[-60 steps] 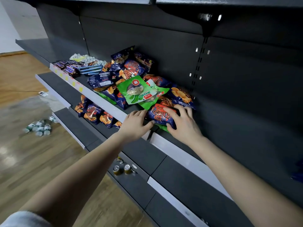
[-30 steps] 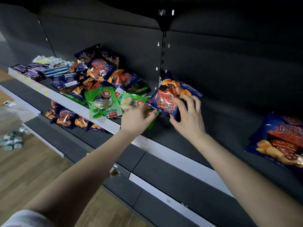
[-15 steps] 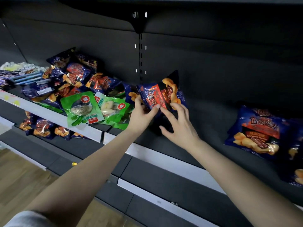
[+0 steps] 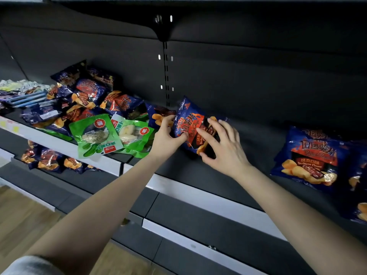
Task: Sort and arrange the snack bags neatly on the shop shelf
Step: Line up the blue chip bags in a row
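Observation:
A blue and red chip bag (image 4: pixel 190 124) stands tilted on the dark shelf (image 4: pixel 198 171), just right of the upright slot rail. My left hand (image 4: pixel 168 137) grips its left edge, thumb on the front. My right hand (image 4: pixel 222 147) holds its right lower side, fingers spread over the front and thumb at the bottom. To the left lies a loose pile of blue chip bags (image 4: pixel 87 94) with two green snack bags (image 4: pixel 97 133) at the shelf's front edge. At the right, another blue chip bag (image 4: pixel 309 157) lies flat.
More blue chip bags (image 4: pixel 49 161) lie on the lower shelf at the left. Flat wrapped packs (image 4: pixel 23 94) sit at the far left of the shelf. A further bag shows at the right edge (image 4: pixel 359 187). Wooden floor lies below left.
Both hands carried one blue chip bag out of the pile to the right and stood it up past the slot rail. The view swung right, bringing the right-hand bags into sight.

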